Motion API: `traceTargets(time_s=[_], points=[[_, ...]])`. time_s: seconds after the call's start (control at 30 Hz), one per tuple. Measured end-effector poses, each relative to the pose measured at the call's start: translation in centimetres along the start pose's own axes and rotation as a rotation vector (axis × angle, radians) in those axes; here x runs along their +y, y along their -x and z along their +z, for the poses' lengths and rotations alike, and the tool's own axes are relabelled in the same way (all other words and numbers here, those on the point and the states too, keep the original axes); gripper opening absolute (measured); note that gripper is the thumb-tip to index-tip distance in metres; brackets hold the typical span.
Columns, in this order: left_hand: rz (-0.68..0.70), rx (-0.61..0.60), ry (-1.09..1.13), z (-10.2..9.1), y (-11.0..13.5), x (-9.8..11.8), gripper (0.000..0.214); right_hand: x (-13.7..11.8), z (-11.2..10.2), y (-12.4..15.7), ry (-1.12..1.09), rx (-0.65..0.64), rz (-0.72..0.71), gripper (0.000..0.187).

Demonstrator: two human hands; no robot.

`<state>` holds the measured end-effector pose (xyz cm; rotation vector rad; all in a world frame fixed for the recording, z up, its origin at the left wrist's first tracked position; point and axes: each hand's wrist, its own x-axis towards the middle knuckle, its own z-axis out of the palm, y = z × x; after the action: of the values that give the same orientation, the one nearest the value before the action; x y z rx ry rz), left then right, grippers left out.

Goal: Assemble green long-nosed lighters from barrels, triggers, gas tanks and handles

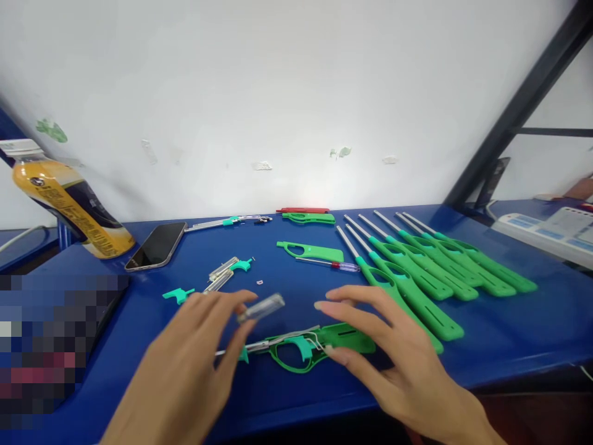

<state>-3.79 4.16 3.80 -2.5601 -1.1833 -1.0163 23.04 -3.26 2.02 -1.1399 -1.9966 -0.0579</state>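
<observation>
My left hand (194,352) pinches a small clear plastic lighter fuel tank (265,307) between thumb and fingers, above the blue table. Below it lies an opened green lighter (343,337), its half shell showing a turquoise trigger (302,347), wires and a metal rod. My right hand (389,352) is open with fingers apart and holds nothing; its thumb is close to the wires of the opened lighter, and I cannot tell whether it touches. Loose clear tanks (221,273) and turquoise triggers (178,295) lie beyond my left hand.
Several assembled green lighters (435,272) lie at the right. Toward the wall are a green shell half (315,252), a screwdriver (345,266), another green shell (310,218) and a metal rod assembly (210,224). A phone (157,246) and a yellow drink bottle (74,204) are at the left.
</observation>
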Motion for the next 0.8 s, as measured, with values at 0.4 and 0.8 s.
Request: traceTargets(time_s=[0.4,0.8], points=[[-0.051,-0.26,0.024,2.6,-3.2,-0.1,0.028,0.5,0.4,-0.1,0.017,0.137,0.008,0.022],[-0.23,-0.608,-0.109,4.9,-6.2,-3.7,0.033,0.5,0.0,-0.3,-0.026,0.22,0.045,0.017]])
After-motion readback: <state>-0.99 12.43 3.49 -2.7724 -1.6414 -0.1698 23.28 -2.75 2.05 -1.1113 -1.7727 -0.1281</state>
